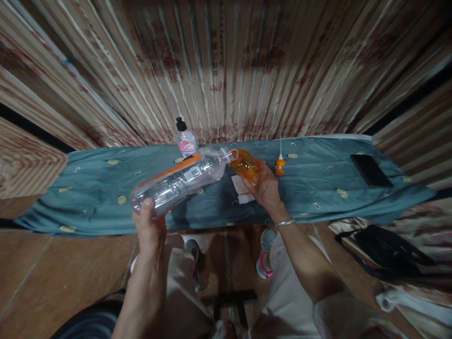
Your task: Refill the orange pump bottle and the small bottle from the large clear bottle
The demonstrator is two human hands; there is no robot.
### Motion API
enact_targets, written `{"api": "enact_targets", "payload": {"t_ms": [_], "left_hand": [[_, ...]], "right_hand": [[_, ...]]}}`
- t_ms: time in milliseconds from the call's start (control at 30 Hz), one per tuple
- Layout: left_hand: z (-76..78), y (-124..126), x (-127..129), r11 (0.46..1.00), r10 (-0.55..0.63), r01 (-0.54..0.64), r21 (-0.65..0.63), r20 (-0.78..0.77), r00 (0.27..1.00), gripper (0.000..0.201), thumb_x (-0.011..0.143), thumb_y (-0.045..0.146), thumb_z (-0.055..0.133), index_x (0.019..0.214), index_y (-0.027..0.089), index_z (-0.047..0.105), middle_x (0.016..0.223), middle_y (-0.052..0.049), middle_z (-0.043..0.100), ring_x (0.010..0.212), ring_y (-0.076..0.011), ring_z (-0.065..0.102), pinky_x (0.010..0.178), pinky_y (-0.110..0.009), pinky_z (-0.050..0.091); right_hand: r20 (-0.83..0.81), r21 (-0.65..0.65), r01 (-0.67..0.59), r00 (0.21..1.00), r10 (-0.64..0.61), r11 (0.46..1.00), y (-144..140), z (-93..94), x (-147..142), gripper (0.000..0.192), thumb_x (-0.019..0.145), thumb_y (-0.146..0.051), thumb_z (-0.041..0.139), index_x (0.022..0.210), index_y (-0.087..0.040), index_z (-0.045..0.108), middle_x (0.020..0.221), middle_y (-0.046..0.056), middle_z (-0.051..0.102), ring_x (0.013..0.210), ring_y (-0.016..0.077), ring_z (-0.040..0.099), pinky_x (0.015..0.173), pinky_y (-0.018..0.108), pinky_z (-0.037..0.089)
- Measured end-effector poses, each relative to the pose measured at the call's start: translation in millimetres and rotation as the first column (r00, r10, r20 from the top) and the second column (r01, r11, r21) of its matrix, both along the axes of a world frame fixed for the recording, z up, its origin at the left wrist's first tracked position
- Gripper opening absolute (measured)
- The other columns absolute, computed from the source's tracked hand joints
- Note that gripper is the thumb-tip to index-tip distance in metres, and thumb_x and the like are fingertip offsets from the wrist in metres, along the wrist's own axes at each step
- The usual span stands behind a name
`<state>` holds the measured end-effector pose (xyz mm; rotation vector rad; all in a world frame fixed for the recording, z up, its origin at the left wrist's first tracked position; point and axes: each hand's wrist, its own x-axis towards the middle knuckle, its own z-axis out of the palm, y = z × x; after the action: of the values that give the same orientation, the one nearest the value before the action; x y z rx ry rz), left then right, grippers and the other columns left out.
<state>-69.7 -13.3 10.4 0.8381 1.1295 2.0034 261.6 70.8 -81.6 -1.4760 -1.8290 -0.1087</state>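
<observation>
Nearest the camera are the person's pale trousers [176, 278] and two shoes [264, 256] on the brown tiled floor [52, 278]. Above them the left hand [150, 221] grips the base of a large clear plastic bottle [180, 181], fingers wrapped under it and the thumb on top. The bottle is tipped nearly flat, its open neck pointing right and touching the mouth of a small orange bottle [245, 165]. The right hand [265, 186], a bangle [284, 221] on its wrist, closes its fingers around that orange bottle and holds it tilted toward the big one, just over a white folded paper [242, 190]. Whether liquid is passing between the two necks is hard to tell in this dim view. All of this is over a narrow table draped in a teal cloth [106, 188]. Behind the bottles stands a small clear bottle with a black cap [185, 139]. An orange spray head [280, 165] lies just right of the right hand, and a black phone [370, 170] lies well apart at the cloth's right end. A black bag [384, 256] sits on the floor at right.
</observation>
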Motion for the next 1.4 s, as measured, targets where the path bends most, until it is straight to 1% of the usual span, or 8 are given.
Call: {"api": "enact_targets", "payload": {"t_ms": [200,400,600,800,967,1100,1267,1400], "left_hand": [[-0.5,0.6,0.6,1.000,0.004,-0.004,0.001,-0.018,1.000,0.055,0.065,0.059,0.105,0.099,0.021,0.084,0.105,-0.008,0.083,0.075,-0.0170,0.067,0.051,-0.021,0.049],[-0.6,0.3,1.2,1.000,0.005,-0.005,0.010,-0.033,0.999,0.059,0.068,0.061,0.105,0.106,0.021,0.084,0.112,-0.009,0.083,0.077,-0.0174,0.068,0.052,-0.021,0.050],[-0.2,0.4,1.9,1.000,0.014,-0.014,0.010,-0.034,0.999,0.056,0.068,0.059,0.104,0.105,0.022,0.083,0.114,-0.010,0.083,0.078,-0.0180,0.069,0.051,-0.021,0.050],[-0.5,0.8,0.9,1.000,0.007,-0.007,-0.010,-0.031,1.000,0.058,0.066,0.061,0.104,0.104,0.021,0.084,0.109,-0.010,0.083,0.078,-0.0176,0.067,0.052,-0.020,0.050],[0.8,0.2,1.9,1.000,0.008,-0.008,0.001,-0.023,1.000,0.059,0.067,0.059,0.104,0.107,0.020,0.084,0.113,-0.011,0.084,0.076,-0.0169,0.067,0.052,-0.021,0.049],[0.4,0.6,2.3,1.000,0.018,-0.017,0.009,-0.017,1.000,0.058,0.067,0.057,0.105,0.107,0.021,0.082,0.106,-0.008,0.082,0.073,-0.0167,0.067,0.052,-0.021,0.050],[-0.6,1.0,1.7,1.000,0.020,-0.020,0.011,-0.031,0.999,0.059,0.067,0.059,0.104,0.107,0.022,0.082,0.102,-0.006,0.080,0.074,-0.0167,0.066,0.051,-0.021,0.049],[-0.3,0.2,1.7,1.000,0.005,-0.005,-0.004,-0.036,0.999,0.058,0.068,0.060,0.103,0.106,0.021,0.084,0.114,-0.010,0.083,0.077,-0.0164,0.066,0.053,-0.021,0.050]], "right_hand": [[-0.014,-0.019,-0.011,1.000,0.011,1.000,-0.5,1.6,0.6,0.074,0.113,-0.054,0.075,0.167,-0.009,0.056,0.156,0.034,0.076,0.149,0.0471,0.076,0.127,0.073,0.065],[-0.008,0.009,-0.005,1.000,0.005,1.000,0.5,-1.6,0.7,0.073,0.113,-0.056,0.075,0.167,-0.010,0.057,0.156,0.033,0.077,0.147,0.0458,0.077,0.127,0.071,0.066],[-0.010,0.011,-0.009,1.000,0.010,1.000,1.7,-3.6,1.2,0.074,0.113,-0.056,0.076,0.167,-0.009,0.057,0.155,0.033,0.077,0.147,0.0463,0.077,0.127,0.072,0.066],[-0.008,0.014,0.008,1.000,-0.008,1.000,1.4,-4.3,0.2,0.075,0.113,-0.056,0.074,0.168,-0.008,0.056,0.157,0.033,0.076,0.149,0.0458,0.076,0.128,0.071,0.065],[0.005,0.017,-0.002,1.000,0.001,1.000,1.1,-2.8,0.3,0.075,0.113,-0.057,0.074,0.167,-0.008,0.056,0.157,0.034,0.076,0.148,0.0463,0.076,0.128,0.072,0.065],[0.003,-0.014,-0.001,1.000,0.001,1.000,0.5,-0.6,0.6,0.075,0.113,-0.057,0.073,0.168,-0.009,0.056,0.157,0.034,0.076,0.149,0.0469,0.075,0.127,0.073,0.065],[-0.003,-0.006,0.005,1.000,-0.005,1.000,0.6,-1.1,0.5,0.074,0.114,-0.059,0.071,0.167,-0.009,0.056,0.157,0.033,0.076,0.148,0.0457,0.076,0.129,0.071,0.064],[-0.008,-0.003,-0.002,1.000,0.002,1.000,0.5,-1.1,-0.1,0.073,0.114,-0.057,0.072,0.166,-0.009,0.057,0.156,0.033,0.076,0.148,0.0461,0.076,0.130,0.073,0.063]]}}
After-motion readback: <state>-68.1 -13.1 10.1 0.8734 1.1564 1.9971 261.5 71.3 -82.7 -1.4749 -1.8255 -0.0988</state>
